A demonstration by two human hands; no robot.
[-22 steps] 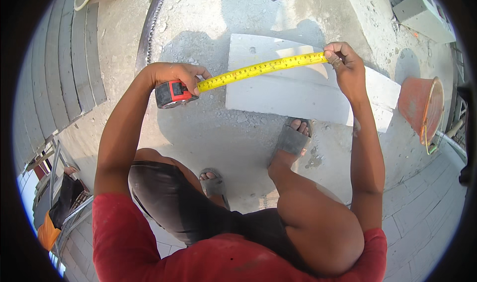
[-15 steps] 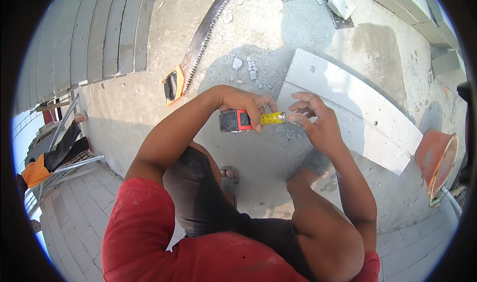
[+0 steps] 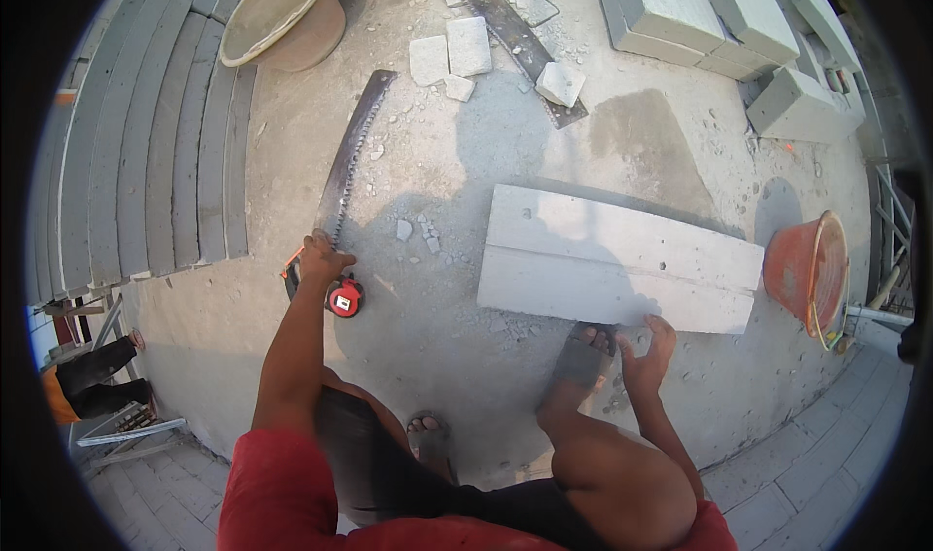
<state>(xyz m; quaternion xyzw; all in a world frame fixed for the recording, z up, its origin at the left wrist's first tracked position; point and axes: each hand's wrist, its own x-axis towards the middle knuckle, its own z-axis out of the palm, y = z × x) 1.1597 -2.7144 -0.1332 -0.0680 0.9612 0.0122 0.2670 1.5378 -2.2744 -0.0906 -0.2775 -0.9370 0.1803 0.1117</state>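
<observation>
A likely stiff saw [image 3: 348, 148], best held by its handle [image 3: 293, 258], is partly covered by the left hand [image 3: 325, 259], grip unclear; right hand [image 3: 649, 359] half-open, empty.

The tape measure [image 3: 344, 298] has a smooth plastic case. On the left, the handsaw [image 3: 347, 157] has a dull, scuffed metal blade. The pale block [image 3: 617, 264] at right is matt and pitted, like aerated concrete; the bucket [image 3: 789, 265] near it, dusty plastic. The floor [image 3: 224, 357] is rough, gritty concrete.
</observation>
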